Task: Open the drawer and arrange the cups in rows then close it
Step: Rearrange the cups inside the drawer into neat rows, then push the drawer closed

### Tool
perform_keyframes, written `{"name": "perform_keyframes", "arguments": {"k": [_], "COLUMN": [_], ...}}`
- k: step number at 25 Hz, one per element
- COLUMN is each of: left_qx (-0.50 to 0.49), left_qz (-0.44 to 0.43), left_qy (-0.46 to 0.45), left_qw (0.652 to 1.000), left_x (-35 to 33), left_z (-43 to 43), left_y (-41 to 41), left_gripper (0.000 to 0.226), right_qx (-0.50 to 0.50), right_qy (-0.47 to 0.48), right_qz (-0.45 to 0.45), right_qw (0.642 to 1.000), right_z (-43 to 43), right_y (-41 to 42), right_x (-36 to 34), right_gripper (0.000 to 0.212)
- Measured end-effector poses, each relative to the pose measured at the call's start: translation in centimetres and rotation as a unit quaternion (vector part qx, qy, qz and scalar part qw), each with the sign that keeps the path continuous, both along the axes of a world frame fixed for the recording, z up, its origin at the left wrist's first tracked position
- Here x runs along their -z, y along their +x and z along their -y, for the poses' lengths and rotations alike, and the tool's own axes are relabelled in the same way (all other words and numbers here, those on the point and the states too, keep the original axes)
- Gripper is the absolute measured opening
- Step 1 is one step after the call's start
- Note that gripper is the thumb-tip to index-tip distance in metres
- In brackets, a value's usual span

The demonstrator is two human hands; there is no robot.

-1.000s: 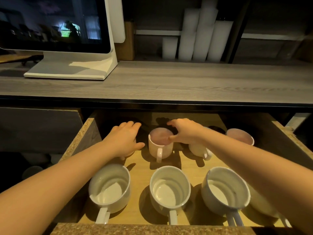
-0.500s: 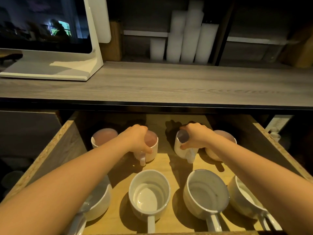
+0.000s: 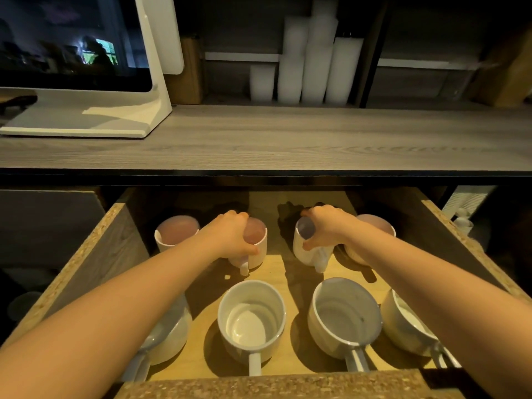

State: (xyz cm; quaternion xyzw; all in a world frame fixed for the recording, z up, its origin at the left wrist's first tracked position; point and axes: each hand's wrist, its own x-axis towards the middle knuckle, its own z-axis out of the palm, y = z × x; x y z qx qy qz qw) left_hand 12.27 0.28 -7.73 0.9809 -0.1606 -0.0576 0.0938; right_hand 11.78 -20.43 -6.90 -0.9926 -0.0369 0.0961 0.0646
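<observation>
The wooden drawer (image 3: pixel 95 243) stands open below the counter, holding several white cups. My left hand (image 3: pixel 233 236) grips the rim of a back-row cup (image 3: pixel 257 244), its handle facing me. My right hand (image 3: pixel 324 227) holds a second back-row cup (image 3: pixel 305 249), tilted to the left off the drawer floor. Another cup (image 3: pixel 175 233) stands at the back left and one (image 3: pixel 377 223) at the back right, partly behind my right wrist. The front row has a cup (image 3: pixel 252 321) in the middle, one (image 3: pixel 344 316) right of it, one (image 3: pixel 408 326) under my right forearm and one (image 3: pixel 169 335) under my left forearm.
A grey wooden counter (image 3: pixel 288 139) runs above the drawer. A white monitor on its stand (image 3: pixel 86 116) sits at the left. Stacks of white paper cups (image 3: pixel 311 67) stand on the shelf behind. The drawer's chipboard front edge (image 3: pixel 273 384) is nearest me.
One second ago my hands were on the left and middle back cups. My left hand now grips the middle cup and my right hand has tilted its cup; the view shifted right.
</observation>
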Motion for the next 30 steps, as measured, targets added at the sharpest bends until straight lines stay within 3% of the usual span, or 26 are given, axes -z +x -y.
{"name": "perform_keyframes", "arguments": {"k": [9,13,18,23,26,30], "left_qx": [0.073,0.13,0.122,0.079,0.082,0.085], "left_qz": [0.03,0.043,0.065,0.136,0.181,0.202], "left_qy": [0.1,0.029,-0.043,-0.03,-0.042,-0.057], "left_qw": [0.992,0.99,0.989,0.987,0.979,0.974], "left_x": [-7.5,-9.1,-7.3,-5.6,-4.9,-4.5], "left_z": [1.1,-0.1,-2.5,-2.7,-2.7,-2.7], "left_y": [-8.2,-15.4,-21.9,-22.7,-22.0,-20.4], "left_gripper": [0.058,0.054,0.06,0.088,0.081,0.073], "right_qx": [-0.034,-0.085,-0.087,-0.064,-0.065,-0.075], "right_qy": [-0.056,-0.063,0.021,0.0,-0.018,-0.009], "right_qz": [-0.009,0.039,0.065,0.157,0.212,0.217], "right_qw": [0.998,0.994,0.994,0.986,0.975,0.973], "right_z": [-1.5,-1.7,-1.0,-1.1,-1.1,-0.8], "right_y": [-7.9,-15.9,-24.3,-25.1,-24.5,-23.1], "right_x": [-6.4,-8.1,-7.1,-4.4,-3.8,-3.8], "right_gripper": [0.051,0.046,0.046,0.068,0.068,0.077]}}
